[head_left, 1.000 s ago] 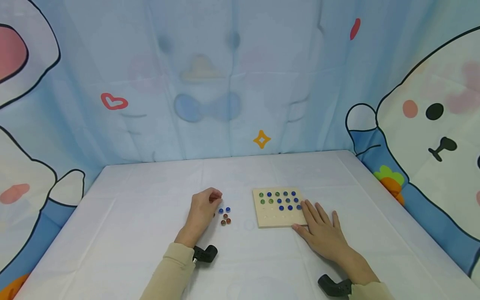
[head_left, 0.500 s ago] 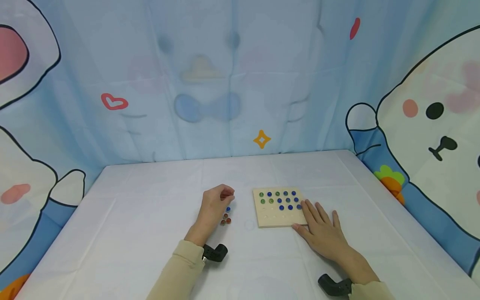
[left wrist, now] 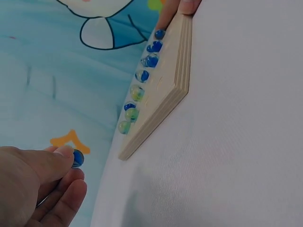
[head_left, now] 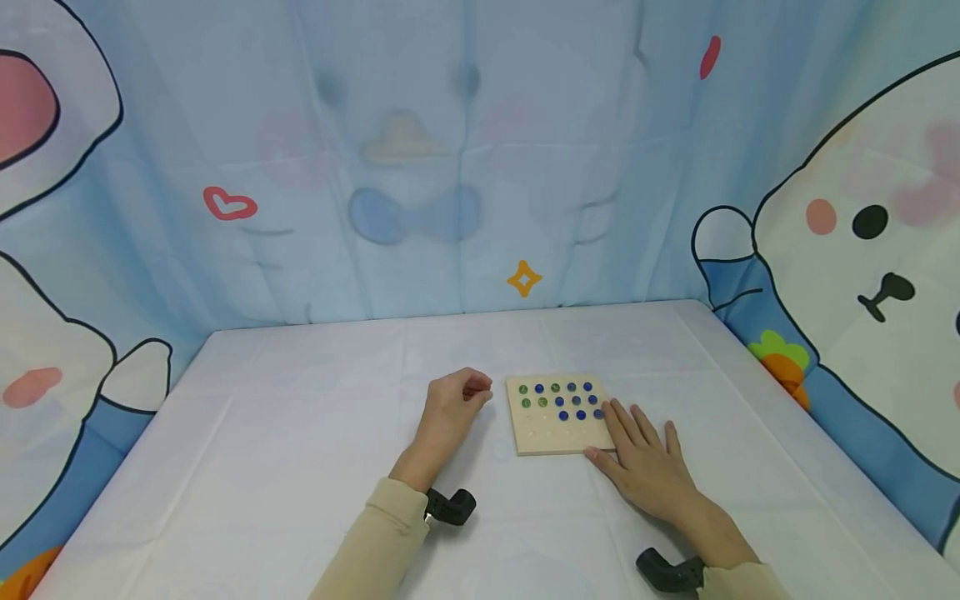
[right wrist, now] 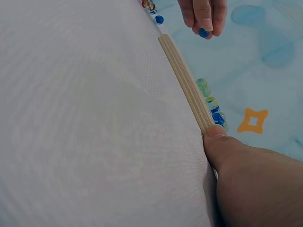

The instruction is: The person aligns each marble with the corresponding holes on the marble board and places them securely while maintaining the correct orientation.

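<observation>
- My left hand [head_left: 452, 406] pinches a blue marble [left wrist: 77, 158] between thumb and fingertips, the grip closed tight on it, raised above the table [head_left: 300, 467].
- The marble hangs just left of the wooden board [head_left: 557, 433], near its left edge, not touching it.
- My right hand [head_left: 643, 454] lies flat, fingers straight, thumb against the board's right near corner.
- Green and blue marbles [head_left: 562, 398] fill the board's far rows; the near rows lie bare.
- A few loose marbles [right wrist: 152, 10] lie on the table beside my left hand.
</observation>
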`<state>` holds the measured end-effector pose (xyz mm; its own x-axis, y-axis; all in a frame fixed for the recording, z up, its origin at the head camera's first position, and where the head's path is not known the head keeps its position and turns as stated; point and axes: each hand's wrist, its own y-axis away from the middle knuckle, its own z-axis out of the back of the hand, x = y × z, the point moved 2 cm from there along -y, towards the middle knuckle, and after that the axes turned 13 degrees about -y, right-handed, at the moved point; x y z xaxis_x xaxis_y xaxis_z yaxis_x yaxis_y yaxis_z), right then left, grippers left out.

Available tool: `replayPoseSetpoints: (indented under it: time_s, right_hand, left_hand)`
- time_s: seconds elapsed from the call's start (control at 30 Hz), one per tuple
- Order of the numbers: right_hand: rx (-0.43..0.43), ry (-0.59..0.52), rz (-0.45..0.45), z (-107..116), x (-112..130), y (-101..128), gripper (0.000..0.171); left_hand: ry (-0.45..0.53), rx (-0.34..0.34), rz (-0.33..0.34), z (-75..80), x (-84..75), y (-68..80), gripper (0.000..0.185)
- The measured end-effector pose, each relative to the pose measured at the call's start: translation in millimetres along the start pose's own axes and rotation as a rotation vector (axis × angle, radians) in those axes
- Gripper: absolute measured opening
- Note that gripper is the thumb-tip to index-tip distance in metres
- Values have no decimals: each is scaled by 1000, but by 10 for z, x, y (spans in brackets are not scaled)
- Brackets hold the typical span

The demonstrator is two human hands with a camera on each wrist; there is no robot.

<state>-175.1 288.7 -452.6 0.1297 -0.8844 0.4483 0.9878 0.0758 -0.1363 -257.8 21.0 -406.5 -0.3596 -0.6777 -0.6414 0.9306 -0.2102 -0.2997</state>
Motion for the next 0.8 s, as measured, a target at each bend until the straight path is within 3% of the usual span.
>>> replayPoseSetpoints:
  time_s: [0.43, 0.8]
  right_hand:
    - [-6, 3, 5, 10, 14, 3, 85]
    - [1, 3, -2, 19, 18, 3, 85]
  left_hand:
    - [11, 18, -17, -155, -169, -7, 13]
    - [25, 75, -51, -326, -289, 16, 15]
